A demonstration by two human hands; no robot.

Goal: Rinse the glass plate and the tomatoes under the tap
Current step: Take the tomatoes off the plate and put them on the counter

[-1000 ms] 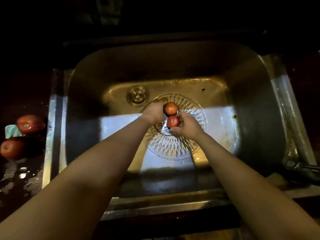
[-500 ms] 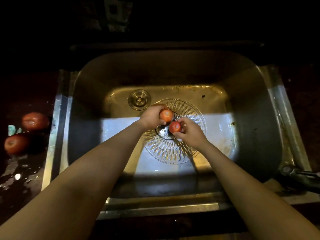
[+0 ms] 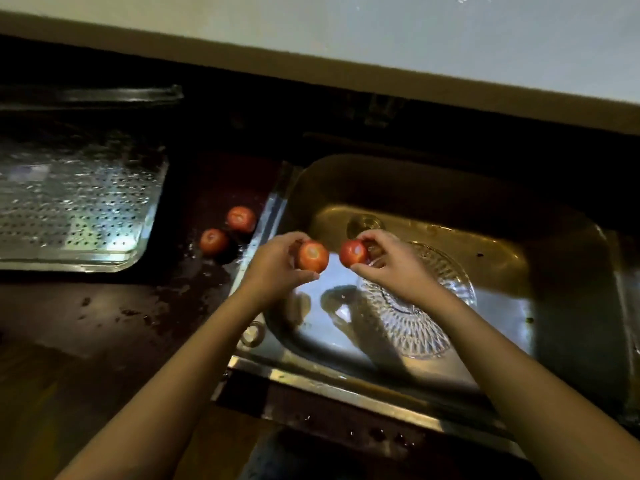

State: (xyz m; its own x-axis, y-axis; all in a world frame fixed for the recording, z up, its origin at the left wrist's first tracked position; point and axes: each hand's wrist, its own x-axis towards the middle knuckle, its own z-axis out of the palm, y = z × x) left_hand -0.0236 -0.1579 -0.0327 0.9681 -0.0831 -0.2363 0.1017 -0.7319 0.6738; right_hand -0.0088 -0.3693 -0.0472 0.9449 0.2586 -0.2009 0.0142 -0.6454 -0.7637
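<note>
Over the left side of the sink [image 3: 268, 216], in the head view, both hands are up with a tomato apiece. The left grip [image 3: 277, 268] is clamped round the left-hand tomato [image 3: 313, 256], with the fingers curled over its far side and the thumb tucked beneath. This one is round, red-orange and glossy, with a pale shine on the face turned toward the camera. It hangs just inside the sink's left rim.

The right grip [image 3: 391, 268] is closed on the right-hand tomato [image 3: 353, 252], pinching it at the fingertips. That fruit is a deeper red, and it is shiny too. The two tomatoes sit side by side at the same height, close but not touching.

Down on the sink floor lies the glass plate [image 3: 415, 334], flat, clear and cut all over with a radiating diamond pattern. The right wrist covers part of it. The drain [image 3: 363, 223] sits beyond it, toward the far left corner.

On the dark, water-spotted tabletop [image 3: 104, 306], just left of the rim, two more red tomatoes wait: the farther tomato [image 3: 241, 218] and the nearer tomato [image 3: 213, 241], close together. Farther left sits a perforated metal tray [image 3: 76, 202].
</note>
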